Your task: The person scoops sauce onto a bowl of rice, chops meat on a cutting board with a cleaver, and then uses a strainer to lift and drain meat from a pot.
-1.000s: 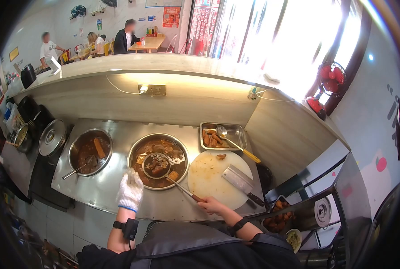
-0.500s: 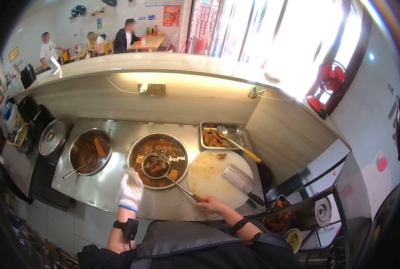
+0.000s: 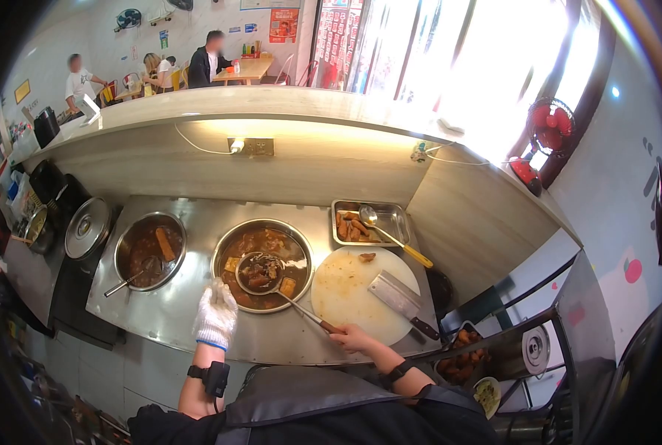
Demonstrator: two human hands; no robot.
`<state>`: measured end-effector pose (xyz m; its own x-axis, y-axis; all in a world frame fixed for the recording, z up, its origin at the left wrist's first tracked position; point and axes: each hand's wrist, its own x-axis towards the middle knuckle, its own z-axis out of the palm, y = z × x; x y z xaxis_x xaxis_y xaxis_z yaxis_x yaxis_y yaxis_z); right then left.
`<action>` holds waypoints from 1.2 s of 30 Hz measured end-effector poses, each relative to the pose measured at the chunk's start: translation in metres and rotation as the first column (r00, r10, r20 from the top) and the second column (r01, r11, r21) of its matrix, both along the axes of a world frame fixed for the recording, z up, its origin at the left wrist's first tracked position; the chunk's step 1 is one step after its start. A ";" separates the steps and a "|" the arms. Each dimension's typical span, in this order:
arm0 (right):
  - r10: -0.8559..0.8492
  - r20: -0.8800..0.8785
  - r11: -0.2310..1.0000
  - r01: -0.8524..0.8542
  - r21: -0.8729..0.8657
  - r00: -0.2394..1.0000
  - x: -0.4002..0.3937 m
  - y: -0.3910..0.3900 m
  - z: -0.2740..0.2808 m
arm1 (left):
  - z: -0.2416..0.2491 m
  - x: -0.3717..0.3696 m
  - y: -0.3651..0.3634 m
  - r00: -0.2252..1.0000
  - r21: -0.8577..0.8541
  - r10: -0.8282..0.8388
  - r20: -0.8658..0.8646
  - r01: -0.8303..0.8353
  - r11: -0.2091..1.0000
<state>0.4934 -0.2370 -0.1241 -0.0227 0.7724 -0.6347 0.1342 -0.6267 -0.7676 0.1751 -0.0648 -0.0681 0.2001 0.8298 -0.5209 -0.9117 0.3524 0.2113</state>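
My right hand (image 3: 355, 340) is wrapped round the wooden end of a long-handled skimmer (image 3: 306, 312). The skimmer's round bowl, holding dark pieces of food, sits over the brown broth in the middle pot (image 3: 308, 251). Pale golden chunks (image 3: 288, 286) float around it. My left hand (image 3: 215, 319), in a white knit glove with a clear plastic cover, points up at the pot's near left rim, its fingers extended and nothing showing in them.
On the right lie a round white cutting board (image 3: 338, 297) and a cleaver (image 3: 395, 297). Behind them stands a metal tray (image 3: 400, 220) of brown pieces with a yellow-handled spoon (image 3: 418, 256). Another broth pot (image 3: 119, 261) with a ladle is at left. A counter wall (image 3: 309, 167) rises behind.
The food in the skimmer shows a little more clearly above the broth. Both hands stay almost where they were.
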 end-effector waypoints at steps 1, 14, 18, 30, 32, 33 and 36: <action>-0.010 -0.020 1.000 0.010 0.000 1.000 0.005 -0.001 0.001 | 0.000 0.000 0.000 1.000 -0.001 0.001 0.000 -0.001 1.000; -0.006 -0.077 1.000 0.005 -0.011 0.997 -0.007 0.001 0.005 | 0.008 0.005 -0.001 1.000 -0.004 -0.008 -0.002 0.008 1.000; -0.010 -0.041 1.000 0.009 -0.010 0.999 0.004 -0.001 0.005 | 0.008 0.004 -0.001 1.000 -0.015 0.013 -0.008 -0.013 1.000; 0.014 -0.044 1.000 -0.014 -0.004 0.999 0.006 0.001 -0.004 | 0.009 0.004 0.001 1.000 0.006 0.003 -0.001 -0.003 1.000; 0.017 -0.012 0.999 -0.017 0.036 1.000 0.011 0.002 -0.009 | 0.005 0.002 0.001 1.000 0.017 0.000 0.010 0.000 1.000; 0.021 -0.018 0.999 -0.020 0.037 1.000 0.010 0.002 -0.007 | 0.002 0.000 0.002 1.000 0.023 -0.007 0.024 0.006 1.000; 0.004 -0.067 1.000 -0.004 0.002 0.998 0.005 0.004 -0.002 | -0.003 -0.001 0.003 1.000 0.020 -0.012 0.004 0.012 1.000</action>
<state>0.4988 -0.2332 -0.1259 -0.0676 0.7735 -0.6302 0.0851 -0.6248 -0.7761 0.1745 -0.0615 -0.0711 0.2125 0.8377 -0.5031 -0.9083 0.3591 0.2144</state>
